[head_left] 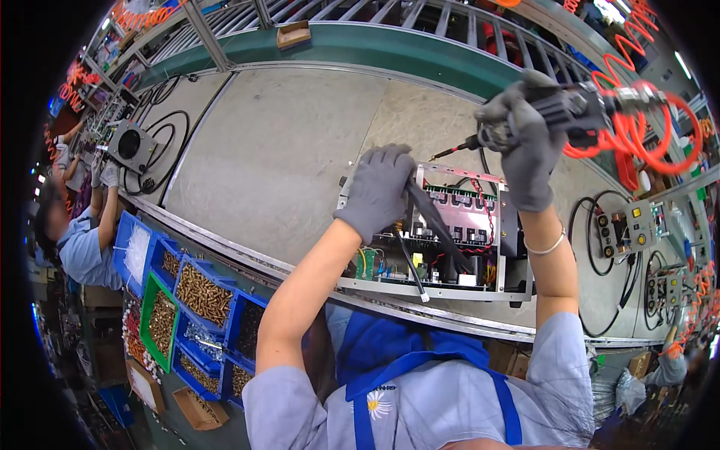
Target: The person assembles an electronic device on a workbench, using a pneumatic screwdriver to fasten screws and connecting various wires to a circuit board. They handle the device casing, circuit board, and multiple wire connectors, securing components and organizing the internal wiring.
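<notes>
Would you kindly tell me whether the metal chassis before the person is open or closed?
The chassis is open: its green circuit board and red wires show uncovered.

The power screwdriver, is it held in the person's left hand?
No, the right hand grips the power screwdriver; the left hand is at the open chassis.

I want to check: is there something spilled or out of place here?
Yes, perhaps: small whitish bits lie scattered near the green bin, outside it, so they look spilled; they are too small to identify. I see no clear damage on the unit.
</notes>
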The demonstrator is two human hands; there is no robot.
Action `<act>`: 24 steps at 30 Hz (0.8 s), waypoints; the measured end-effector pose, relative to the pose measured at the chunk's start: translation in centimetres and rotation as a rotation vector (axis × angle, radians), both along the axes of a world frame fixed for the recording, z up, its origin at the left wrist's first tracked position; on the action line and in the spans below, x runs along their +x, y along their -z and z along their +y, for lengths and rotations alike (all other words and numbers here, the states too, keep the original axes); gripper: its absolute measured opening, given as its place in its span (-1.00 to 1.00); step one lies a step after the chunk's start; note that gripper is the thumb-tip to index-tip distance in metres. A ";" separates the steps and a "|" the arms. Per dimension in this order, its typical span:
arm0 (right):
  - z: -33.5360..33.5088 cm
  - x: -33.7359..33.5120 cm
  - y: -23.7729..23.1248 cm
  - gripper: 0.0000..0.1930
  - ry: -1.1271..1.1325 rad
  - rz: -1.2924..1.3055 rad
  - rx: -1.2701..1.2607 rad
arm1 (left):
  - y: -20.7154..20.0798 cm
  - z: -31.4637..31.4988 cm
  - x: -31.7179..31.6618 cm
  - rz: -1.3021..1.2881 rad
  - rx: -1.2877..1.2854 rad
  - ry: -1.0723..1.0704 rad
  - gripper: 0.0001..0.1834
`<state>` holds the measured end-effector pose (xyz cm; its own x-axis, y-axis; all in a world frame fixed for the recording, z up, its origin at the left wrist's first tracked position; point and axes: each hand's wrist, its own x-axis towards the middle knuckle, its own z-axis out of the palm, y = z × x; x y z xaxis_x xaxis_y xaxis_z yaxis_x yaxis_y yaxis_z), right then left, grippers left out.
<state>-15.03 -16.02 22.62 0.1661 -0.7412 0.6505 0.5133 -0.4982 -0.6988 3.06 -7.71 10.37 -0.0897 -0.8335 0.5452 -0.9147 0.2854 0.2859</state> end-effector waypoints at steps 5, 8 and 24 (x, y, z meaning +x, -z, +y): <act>-2.3 2.1 0.7 -0.65 0.020 0.105 0.032 | 1.1 -1.0 0.4 -0.092 0.121 -0.041 -0.35; -2.6 2.9 0.5 -0.66 -0.017 0.115 0.097 | 0.9 -1.1 1.0 -0.047 0.209 0.007 -0.36; -3.8 6.0 -1.0 -0.60 0.004 0.386 0.148 | 0.3 -1.7 1.1 -0.007 0.226 0.001 -0.55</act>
